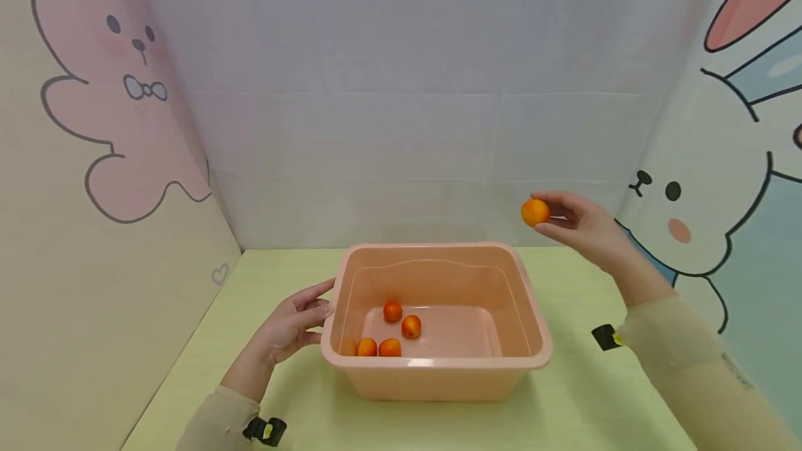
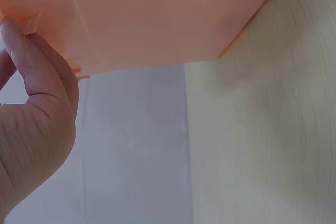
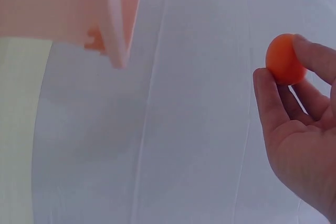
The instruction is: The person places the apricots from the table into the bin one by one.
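Observation:
A pink plastic basin (image 1: 438,381) stands on the table. At its left side my left hand (image 1: 294,322) grips the rim, thumb and fingers at the edge; the left wrist view shows this hand (image 2: 42,87) against the outer wall. My right hand (image 1: 576,225) is raised above and beyond the basin's right rim. Between thumb and fingertips it pinches a small round orange fruit (image 1: 535,212), seen close up as a smooth orange ball (image 3: 283,59) in the right wrist view. Several similar reddish-orange fruits (image 1: 411,326) lie in the left part of the basin floor.
The light green table (image 1: 282,402) meets a white cloth backdrop (image 1: 401,124) behind the basin. Panels with a pink cartoon animal (image 1: 119,124) and a white rabbit (image 1: 702,159) close in the left and right sides.

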`<state>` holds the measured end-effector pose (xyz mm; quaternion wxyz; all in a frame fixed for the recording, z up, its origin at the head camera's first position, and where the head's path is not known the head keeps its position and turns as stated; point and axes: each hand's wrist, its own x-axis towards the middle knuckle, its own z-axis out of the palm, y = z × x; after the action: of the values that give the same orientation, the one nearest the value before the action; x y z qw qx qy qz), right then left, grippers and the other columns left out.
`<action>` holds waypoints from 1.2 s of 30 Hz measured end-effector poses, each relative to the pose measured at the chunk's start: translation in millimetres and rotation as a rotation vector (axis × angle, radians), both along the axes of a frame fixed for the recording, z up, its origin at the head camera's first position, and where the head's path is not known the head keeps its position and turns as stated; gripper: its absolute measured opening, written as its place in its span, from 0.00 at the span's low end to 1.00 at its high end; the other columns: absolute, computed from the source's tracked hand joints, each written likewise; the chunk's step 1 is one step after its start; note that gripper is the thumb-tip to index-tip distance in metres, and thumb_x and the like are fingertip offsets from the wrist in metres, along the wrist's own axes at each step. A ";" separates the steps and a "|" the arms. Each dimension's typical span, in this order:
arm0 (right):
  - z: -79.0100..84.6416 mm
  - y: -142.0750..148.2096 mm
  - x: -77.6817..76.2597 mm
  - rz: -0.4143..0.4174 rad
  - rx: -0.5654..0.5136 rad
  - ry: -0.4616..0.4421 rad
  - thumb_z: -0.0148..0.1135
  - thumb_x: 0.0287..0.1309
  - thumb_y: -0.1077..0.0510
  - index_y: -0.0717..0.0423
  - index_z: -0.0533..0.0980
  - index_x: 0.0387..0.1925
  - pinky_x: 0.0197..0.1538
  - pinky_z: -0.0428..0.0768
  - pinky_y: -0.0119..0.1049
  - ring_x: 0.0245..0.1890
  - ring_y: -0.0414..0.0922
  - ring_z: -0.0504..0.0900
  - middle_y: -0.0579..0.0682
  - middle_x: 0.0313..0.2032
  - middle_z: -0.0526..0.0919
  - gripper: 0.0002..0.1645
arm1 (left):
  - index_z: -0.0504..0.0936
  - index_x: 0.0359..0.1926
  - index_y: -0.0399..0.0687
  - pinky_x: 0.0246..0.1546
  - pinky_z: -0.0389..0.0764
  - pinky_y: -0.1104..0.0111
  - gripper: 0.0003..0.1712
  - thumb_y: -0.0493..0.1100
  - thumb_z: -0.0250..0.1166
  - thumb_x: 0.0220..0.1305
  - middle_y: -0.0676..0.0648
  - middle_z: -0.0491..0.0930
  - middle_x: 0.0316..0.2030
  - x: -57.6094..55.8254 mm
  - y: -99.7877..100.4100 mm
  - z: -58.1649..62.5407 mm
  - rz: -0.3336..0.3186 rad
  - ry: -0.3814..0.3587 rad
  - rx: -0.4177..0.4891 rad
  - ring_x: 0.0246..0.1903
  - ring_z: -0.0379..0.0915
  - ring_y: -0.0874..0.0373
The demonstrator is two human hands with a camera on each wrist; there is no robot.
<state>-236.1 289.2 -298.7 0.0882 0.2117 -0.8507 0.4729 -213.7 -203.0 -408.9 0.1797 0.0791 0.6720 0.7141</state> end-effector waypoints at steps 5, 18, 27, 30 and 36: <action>12.3 -32.5 -1.6 0.102 -0.007 -0.059 0.64 0.65 0.60 0.62 0.68 0.67 0.50 0.80 0.26 0.55 0.41 0.78 0.59 0.60 0.74 0.30 | 0.57 0.76 0.44 0.39 0.86 0.61 0.39 0.40 0.64 0.69 0.43 0.80 0.45 -0.2 -0.1 0.6 -0.006 -0.009 0.007 0.40 0.81 0.53; -3.1 -103.2 -38.5 0.317 0.128 -0.217 0.68 0.61 0.59 0.59 0.72 0.64 0.59 0.78 0.42 0.53 0.50 0.78 0.54 0.54 0.79 0.30 | 0.55 0.76 0.41 0.39 0.86 0.61 0.38 0.39 0.61 0.71 0.44 0.80 0.44 1.3 -0.6 3.1 -0.037 0.013 0.028 0.40 0.81 0.53; -29.8 -134.1 -52.1 0.335 0.319 -0.306 0.69 0.61 0.59 0.59 0.77 0.56 0.56 0.80 0.41 0.50 0.49 0.80 0.50 0.48 0.81 0.22 | 0.55 0.76 0.41 0.39 0.86 0.61 0.38 0.39 0.61 0.71 0.45 0.80 0.44 0.2 -1.1 1.7 -0.041 0.025 0.025 0.40 0.81 0.54; -39.1 -141.1 -51.2 0.333 0.383 -0.368 0.69 0.60 0.59 0.58 0.78 0.52 0.53 0.80 0.38 0.47 0.47 0.78 0.48 0.44 0.80 0.19 | 0.56 0.76 0.42 0.39 0.86 0.61 0.38 0.39 0.62 0.71 0.45 0.80 0.44 -0.4 -1.6 0.8 -0.024 0.010 0.018 0.40 0.81 0.54; -59.1 -146.5 -49.8 0.364 0.407 -0.422 0.68 0.57 0.65 0.59 0.80 0.40 0.43 0.76 0.37 0.38 0.47 0.74 0.49 0.35 0.78 0.09 | 0.57 0.76 0.44 0.39 0.86 0.60 0.39 0.40 0.63 0.70 0.44 0.80 0.45 0.0 -1.1 -0.4 -0.003 -0.005 0.003 0.40 0.81 0.53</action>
<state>-285.9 142.7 -357.7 -0.2196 0.2706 -0.8754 0.3349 -213.6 -204.1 -409.3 0.1826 0.0786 0.6702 0.7150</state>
